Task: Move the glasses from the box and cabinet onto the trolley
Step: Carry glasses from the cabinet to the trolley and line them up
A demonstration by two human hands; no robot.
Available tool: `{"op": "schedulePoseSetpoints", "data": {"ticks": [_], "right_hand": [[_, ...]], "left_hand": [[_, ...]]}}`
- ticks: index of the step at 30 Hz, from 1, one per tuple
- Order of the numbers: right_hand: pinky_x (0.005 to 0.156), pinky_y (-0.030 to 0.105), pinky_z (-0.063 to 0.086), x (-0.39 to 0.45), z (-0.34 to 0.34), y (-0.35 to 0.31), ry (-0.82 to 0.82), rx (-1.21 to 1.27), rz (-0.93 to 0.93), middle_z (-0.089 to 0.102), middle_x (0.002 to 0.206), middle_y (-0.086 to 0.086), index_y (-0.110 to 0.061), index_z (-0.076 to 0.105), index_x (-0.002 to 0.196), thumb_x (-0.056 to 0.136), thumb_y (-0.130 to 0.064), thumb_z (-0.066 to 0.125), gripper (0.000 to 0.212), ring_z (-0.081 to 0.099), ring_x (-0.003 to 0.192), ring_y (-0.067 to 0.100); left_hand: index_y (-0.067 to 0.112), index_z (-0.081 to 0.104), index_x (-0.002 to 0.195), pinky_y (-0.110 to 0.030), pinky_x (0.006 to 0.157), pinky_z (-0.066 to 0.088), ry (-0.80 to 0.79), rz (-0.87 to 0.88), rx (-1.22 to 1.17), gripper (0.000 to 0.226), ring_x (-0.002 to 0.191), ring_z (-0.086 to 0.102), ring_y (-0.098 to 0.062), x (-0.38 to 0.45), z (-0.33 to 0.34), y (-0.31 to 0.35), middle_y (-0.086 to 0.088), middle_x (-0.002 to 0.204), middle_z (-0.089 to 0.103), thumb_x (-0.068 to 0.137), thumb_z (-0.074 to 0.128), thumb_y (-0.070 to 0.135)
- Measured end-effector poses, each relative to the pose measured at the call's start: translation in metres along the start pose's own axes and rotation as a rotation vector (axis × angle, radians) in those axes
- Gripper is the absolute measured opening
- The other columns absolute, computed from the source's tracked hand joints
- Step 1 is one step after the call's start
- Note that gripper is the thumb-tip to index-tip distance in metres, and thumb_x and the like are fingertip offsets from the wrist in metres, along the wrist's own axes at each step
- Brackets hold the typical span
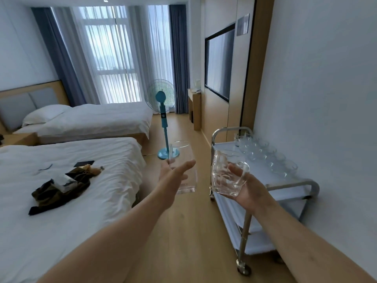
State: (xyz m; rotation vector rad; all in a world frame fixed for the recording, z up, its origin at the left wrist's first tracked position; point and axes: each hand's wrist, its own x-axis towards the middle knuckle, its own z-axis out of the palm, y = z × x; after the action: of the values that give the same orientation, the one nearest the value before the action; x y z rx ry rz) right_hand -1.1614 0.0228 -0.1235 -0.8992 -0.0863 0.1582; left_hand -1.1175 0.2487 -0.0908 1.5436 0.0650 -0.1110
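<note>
My left hand (173, 176) grips a tall clear glass (184, 158), held upright above the wooden floor, left of the trolley. My right hand (247, 190) holds a shorter faceted clear glass (226, 174), tilted, over the trolley's near left corner. The trolley (293, 184) is a white, metal-framed cart standing against the right wall. Several clear glasses (265, 154) stand in rows on its top shelf along the wall side. No box or cabinet is in view.
Two white beds fill the left; the near bed (71, 190) carries dark clothing and a phone. A blue standing fan (163, 119) stands in the aisle ahead. A wall-mounted TV (219, 62) and a small desk (194, 107) line the right wall.
</note>
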Motion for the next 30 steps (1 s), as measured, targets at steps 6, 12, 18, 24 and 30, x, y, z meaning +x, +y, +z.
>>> {"op": "schedulePoseSetpoints", "data": {"ticks": [6, 12, 18, 24, 30], "right_hand": [[0.11, 0.058, 0.043, 0.065, 0.006, 0.0, 0.108, -0.028, -0.087, 0.066, 0.122, 0.017, -0.012, 0.074, 0.116, 0.095, -0.023, 0.067, 0.024, 0.064, 0.115, 0.036], [0.095, 0.046, 0.055, 0.117, 0.008, 0.019, 0.193, -0.06, -0.099, 0.068, 0.114, 0.015, -0.009, 0.072, 0.116, 0.095, -0.024, 0.065, 0.027, 0.068, 0.107, 0.033], [0.099, 0.05, 0.053, 0.15, 0.003, 0.042, 0.254, -0.071, -0.088, 0.064, 0.117, 0.017, -0.007, 0.067, 0.121, 0.095, -0.019, 0.064, 0.029, 0.063, 0.11, 0.035], [0.099, 0.051, 0.053, 0.175, -0.013, 0.043, 0.323, -0.143, -0.08, 0.064, 0.128, 0.02, -0.006, 0.064, 0.132, 0.081, -0.028, 0.081, 0.057, 0.061, 0.121, 0.042], [0.084, 0.038, 0.058, 0.202, -0.054, 0.029, 0.345, -0.235, -0.101, 0.075, 0.107, 0.01, -0.022, 0.081, 0.1, 0.077, -0.026, 0.085, 0.023, 0.073, 0.1, 0.027]], "left_hand": [[0.025, 0.042, 0.142, -0.031, 0.071, 0.052, -0.209, 0.053, 0.07, 0.082, 0.099, 0.068, -0.021, 0.079, -0.011, 0.011, -0.002, 0.114, 0.063, 0.076, 0.083, 0.053], [0.03, 0.045, 0.136, -0.037, 0.071, 0.06, -0.291, 0.101, 0.226, 0.089, 0.093, 0.07, -0.018, 0.151, -0.027, 0.002, -0.003, 0.105, 0.068, 0.062, 0.088, 0.058], [0.029, 0.048, 0.131, -0.047, 0.082, 0.062, -0.307, 0.06, 0.255, 0.092, 0.093, 0.07, -0.019, 0.206, -0.035, -0.014, -0.003, 0.104, 0.068, 0.055, 0.088, 0.062], [0.028, 0.046, 0.129, -0.047, 0.079, 0.063, -0.338, -0.004, 0.243, 0.084, 0.093, 0.07, -0.018, 0.248, -0.021, -0.031, -0.004, 0.104, 0.067, 0.063, 0.088, 0.059], [0.028, 0.048, 0.125, -0.05, 0.086, 0.06, -0.36, 0.011, 0.245, 0.085, 0.094, 0.069, -0.021, 0.296, 0.013, -0.04, -0.004, 0.105, 0.067, 0.058, 0.084, 0.065]]}}
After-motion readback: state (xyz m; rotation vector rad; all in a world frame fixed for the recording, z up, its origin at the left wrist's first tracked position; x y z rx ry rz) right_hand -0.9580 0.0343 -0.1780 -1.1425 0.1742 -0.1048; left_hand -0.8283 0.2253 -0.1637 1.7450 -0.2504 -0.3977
